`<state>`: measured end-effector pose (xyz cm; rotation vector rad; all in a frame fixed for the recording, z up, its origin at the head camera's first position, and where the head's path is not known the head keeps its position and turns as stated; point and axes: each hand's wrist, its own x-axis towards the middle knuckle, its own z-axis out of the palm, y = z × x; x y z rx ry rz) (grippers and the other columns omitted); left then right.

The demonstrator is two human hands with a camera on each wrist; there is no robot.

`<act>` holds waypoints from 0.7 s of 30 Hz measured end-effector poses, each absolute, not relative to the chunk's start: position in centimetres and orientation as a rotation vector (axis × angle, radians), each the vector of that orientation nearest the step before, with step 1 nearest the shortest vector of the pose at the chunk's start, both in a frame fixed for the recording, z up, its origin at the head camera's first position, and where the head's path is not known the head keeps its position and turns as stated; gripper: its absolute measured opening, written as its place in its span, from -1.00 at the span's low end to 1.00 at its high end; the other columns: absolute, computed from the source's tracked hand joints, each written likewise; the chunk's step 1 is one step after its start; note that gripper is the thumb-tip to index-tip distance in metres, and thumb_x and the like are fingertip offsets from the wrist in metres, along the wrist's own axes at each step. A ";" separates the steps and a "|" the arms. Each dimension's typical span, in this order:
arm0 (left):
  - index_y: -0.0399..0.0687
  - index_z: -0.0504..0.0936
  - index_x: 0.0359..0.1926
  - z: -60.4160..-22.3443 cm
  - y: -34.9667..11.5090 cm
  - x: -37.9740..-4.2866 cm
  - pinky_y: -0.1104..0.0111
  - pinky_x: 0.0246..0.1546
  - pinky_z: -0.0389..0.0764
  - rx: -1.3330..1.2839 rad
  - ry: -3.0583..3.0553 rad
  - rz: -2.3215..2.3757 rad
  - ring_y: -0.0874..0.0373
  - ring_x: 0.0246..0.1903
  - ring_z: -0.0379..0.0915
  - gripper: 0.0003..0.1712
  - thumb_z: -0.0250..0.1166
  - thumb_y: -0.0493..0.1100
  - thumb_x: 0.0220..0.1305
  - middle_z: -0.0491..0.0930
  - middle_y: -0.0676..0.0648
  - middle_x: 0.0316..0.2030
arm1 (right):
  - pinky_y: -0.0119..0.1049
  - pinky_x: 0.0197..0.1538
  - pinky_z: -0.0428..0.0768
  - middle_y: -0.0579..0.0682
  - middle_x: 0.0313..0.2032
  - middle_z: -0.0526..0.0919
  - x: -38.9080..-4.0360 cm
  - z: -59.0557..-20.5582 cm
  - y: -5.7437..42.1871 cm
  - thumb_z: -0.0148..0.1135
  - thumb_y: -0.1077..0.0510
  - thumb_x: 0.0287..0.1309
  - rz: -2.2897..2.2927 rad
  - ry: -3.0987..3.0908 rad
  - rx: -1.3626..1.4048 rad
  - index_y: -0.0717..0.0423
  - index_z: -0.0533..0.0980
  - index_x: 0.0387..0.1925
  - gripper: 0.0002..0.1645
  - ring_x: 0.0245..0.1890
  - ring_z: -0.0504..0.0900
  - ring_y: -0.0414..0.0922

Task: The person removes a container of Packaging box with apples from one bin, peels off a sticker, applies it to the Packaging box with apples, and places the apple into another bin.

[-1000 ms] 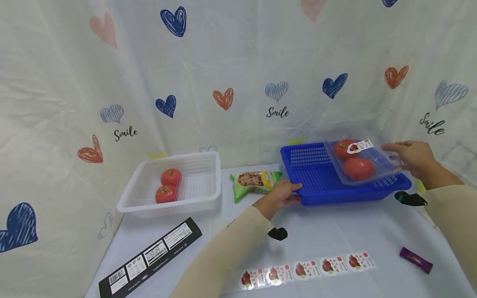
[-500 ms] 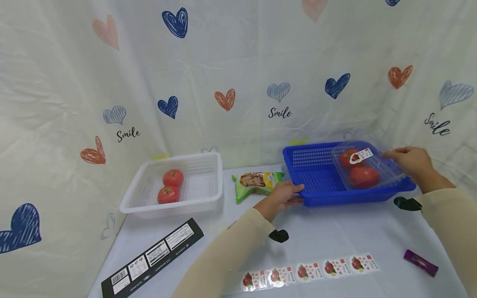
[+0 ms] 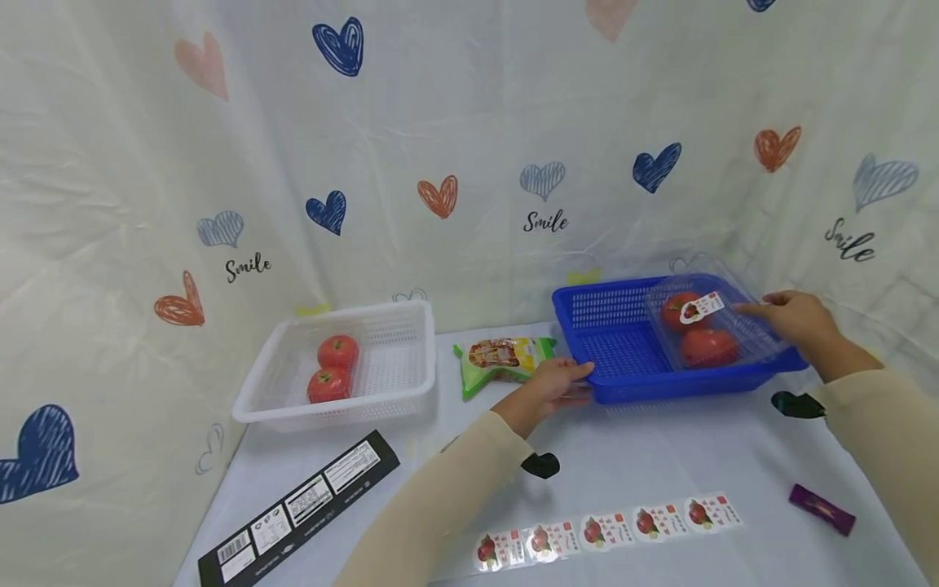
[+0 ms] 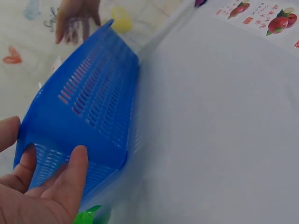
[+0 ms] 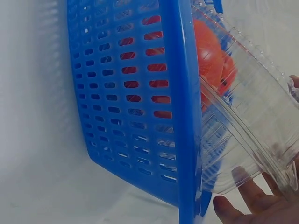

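My left hand (image 3: 546,391) grips the left end of the blue plastic basket (image 3: 609,350), thumb at the rim; the left wrist view shows its fingers (image 4: 74,179) around that end. At the basket's right side, my right hand (image 3: 800,326) holds the right edge of a clear plastic box (image 3: 751,342). Two tomatoes (image 3: 709,348) lie in this box, and a white label (image 3: 702,307) is on its lid. The box sits tilted in the basket, its right part above the rim. In the right wrist view, fingertips (image 5: 240,175) touch the clear wall.
A white basket (image 3: 399,399) at left holds a clear box with two tomatoes (image 3: 330,385). Between the baskets lies a green snack bag (image 3: 502,355). In front are a long black box (image 3: 301,505), a strip of several labels (image 3: 605,530) and a purple packet (image 3: 822,509).
The clear box with tomatoes has gone lower into the right side of the blue basket. My right hand has come down and slightly left with it. The left hand keeps its grip.
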<state>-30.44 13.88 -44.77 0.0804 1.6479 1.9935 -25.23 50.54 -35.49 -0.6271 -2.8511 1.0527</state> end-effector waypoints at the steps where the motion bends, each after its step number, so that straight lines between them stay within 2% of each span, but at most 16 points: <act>1: -0.13 0.50 -0.37 -44.7 13.7 -30.4 0.01 -0.12 0.62 0.096 1.667 1.972 -0.15 -0.14 0.62 -0.80 0.38 -0.18 0.24 0.68 -0.12 -0.30 | 0.41 0.10 0.29 0.61 0.23 0.06 -25.2 -35.3 50.4 -0.02 -0.65 0.00 1.011 -2.862 -0.615 0.54 -0.07 0.37 0.46 0.15 0.11 0.52; 5: -0.13 0.55 -0.31 -43.9 13.0 -29.9 0.07 -0.18 0.66 0.179 1.712 1.897 -0.11 -0.15 0.62 -0.86 0.38 -0.22 0.22 0.67 -0.15 -0.23 | 0.43 0.08 0.27 0.62 0.15 0.12 -25.0 -34.2 49.7 0.03 -0.50 0.15 0.771 -2.842 -0.506 0.58 0.02 0.32 0.27 0.10 0.14 0.52; 11: -0.15 0.55 -0.18 -42.4 10.9 -29.6 0.14 -0.23 0.67 0.293 1.738 1.819 -0.10 -0.16 0.63 -0.86 0.32 -0.26 0.27 0.64 -0.27 -0.11 | 0.43 0.12 0.15 0.61 0.15 0.09 -26.1 -33.4 47.5 0.12 -0.13 0.29 0.640 -2.714 -0.357 0.49 0.21 0.23 -0.18 0.12 0.09 0.52; 15: -0.12 0.53 -0.12 -41.7 8.6 -30.1 0.18 -0.24 0.67 0.342 1.794 1.788 -0.13 -0.13 0.62 -0.80 0.32 -0.21 0.27 0.66 -0.22 -0.12 | 0.43 0.12 0.17 0.56 0.24 0.09 -27.2 -33.7 45.2 0.13 -0.06 0.29 0.667 -2.679 -0.259 0.43 0.28 0.20 -0.30 0.18 0.08 0.51; 21: -0.19 0.49 -0.03 -40.5 3.8 -31.9 0.25 -0.27 0.67 0.334 1.968 1.737 -0.17 -0.09 0.60 -0.69 0.33 -0.19 0.27 0.65 -0.20 -0.11 | 0.38 0.13 0.21 0.51 0.17 0.22 -28.4 -33.7 40.7 0.19 0.07 0.24 0.643 -2.719 0.004 0.44 0.35 0.14 -0.40 0.15 0.18 0.47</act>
